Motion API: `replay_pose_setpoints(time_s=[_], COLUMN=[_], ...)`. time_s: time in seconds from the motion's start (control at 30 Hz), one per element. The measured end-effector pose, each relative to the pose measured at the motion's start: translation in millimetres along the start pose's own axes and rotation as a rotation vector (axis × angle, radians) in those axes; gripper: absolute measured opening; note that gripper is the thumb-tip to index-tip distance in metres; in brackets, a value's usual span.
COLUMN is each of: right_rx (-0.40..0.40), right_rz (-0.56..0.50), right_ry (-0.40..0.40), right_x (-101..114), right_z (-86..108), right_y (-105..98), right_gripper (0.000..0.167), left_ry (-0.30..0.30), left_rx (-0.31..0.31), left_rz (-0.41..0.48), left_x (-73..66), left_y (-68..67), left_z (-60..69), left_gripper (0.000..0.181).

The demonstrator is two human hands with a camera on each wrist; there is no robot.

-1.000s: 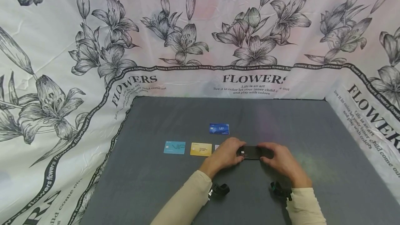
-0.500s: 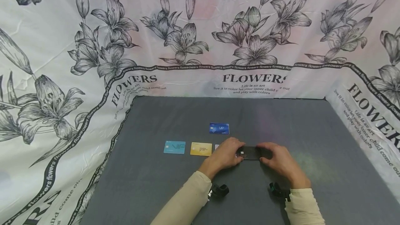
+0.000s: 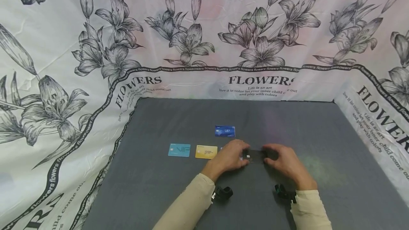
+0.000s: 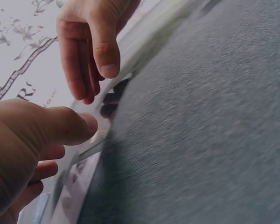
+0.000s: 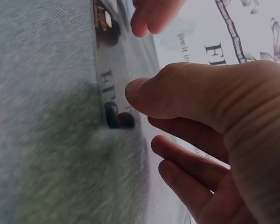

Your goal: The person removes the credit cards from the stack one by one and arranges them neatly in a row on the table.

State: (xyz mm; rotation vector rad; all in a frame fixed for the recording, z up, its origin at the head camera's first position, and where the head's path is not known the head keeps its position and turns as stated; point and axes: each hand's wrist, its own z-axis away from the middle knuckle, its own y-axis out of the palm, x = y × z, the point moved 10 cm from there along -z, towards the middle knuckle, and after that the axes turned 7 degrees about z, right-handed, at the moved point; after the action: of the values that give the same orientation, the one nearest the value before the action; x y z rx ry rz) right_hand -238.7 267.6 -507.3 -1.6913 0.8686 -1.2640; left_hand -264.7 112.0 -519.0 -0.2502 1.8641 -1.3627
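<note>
L hand (image 3: 227, 157) & R hand (image 3: 287, 162) eased slightly up off black VIP card (image 3: 255, 157), thumbs & fingers parted, nothing held. Card's down at R end of near row w/ teal VIP card (image 3: 179, 150) & yellow card (image 3: 206, 152): prob. placed. Blue VIP card (image 3: 225, 131), far side: can't tell if left to do.

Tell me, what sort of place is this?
Probably a small enclosed work or filming booth, though nothing settles which: a flower-printed sheet lines the back and both sides of a grey tabletop, where cards lie laid out, and black devices are worn at both wrists.
</note>
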Motion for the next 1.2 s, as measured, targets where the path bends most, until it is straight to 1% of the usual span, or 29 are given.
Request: replay_pose_setpoints(time_s=[0.13, 0.27, 0.37, 0.5, 0.63, 0.8, 0.93, 1.1, 1.2], right_rx=[0.015, 0.031, 0.028, 0.014, 0.019, 0.026, 0.030, 0.040, 0.046], right_rz=[0.012, 0.005, -0.004, -0.001, -0.004, -0.025, -0.041, -0.060, -0.072], right_ry=[-0.009, -0.012, -0.017, -0.028, -0.031, -0.030, -0.028, -0.021, -0.013], right_x=[3.1, 7.2, 11.8, 18.4, 23.5, 30.8, 39.0, 46.2, 48.3], right_z=[-10.0, -20.5, -28.0, -38.2, -47.6, -59.8, -69.8, -81.3, -88.0], right_y=[-1.3, -5.0, -8.9, -12.5, -13.1, -13.5, -12.7, -9.5, -6.0], right_gripper=[0.048, 0.049, 0.048, 0.048, 0.050, 0.052, 0.053, 0.055, 0.056], left_ry=[-0.028, -0.071, -0.095, -0.109, -0.115, -0.130, -0.152, -0.201, -0.207], left_rx=[-0.012, -0.032, -0.048, -0.075, -0.105, -0.123, -0.130, -0.138, -0.144], left_rz=[0.027, 0.072, 0.084, 0.096, 0.142, 0.167, 0.182, 0.207, 0.221], left_x=[6.3, 16.8, 25.4, 36.2, 45.1, 57.7, 70.1, 84.3, 90.3], left_y=[-13.4, -27.9, -38.3, -53.2, -69.5, -86.1, -95.7, -103.2, -106.7], left_z=[-1.6, -3.2, -3.1, -1.9, -0.3, 1.6, 3.1, 6.6, 8.3], left_gripper=[0.054, 0.056, 0.057, 0.058, 0.059, 0.061, 0.062, 0.065, 0.067])
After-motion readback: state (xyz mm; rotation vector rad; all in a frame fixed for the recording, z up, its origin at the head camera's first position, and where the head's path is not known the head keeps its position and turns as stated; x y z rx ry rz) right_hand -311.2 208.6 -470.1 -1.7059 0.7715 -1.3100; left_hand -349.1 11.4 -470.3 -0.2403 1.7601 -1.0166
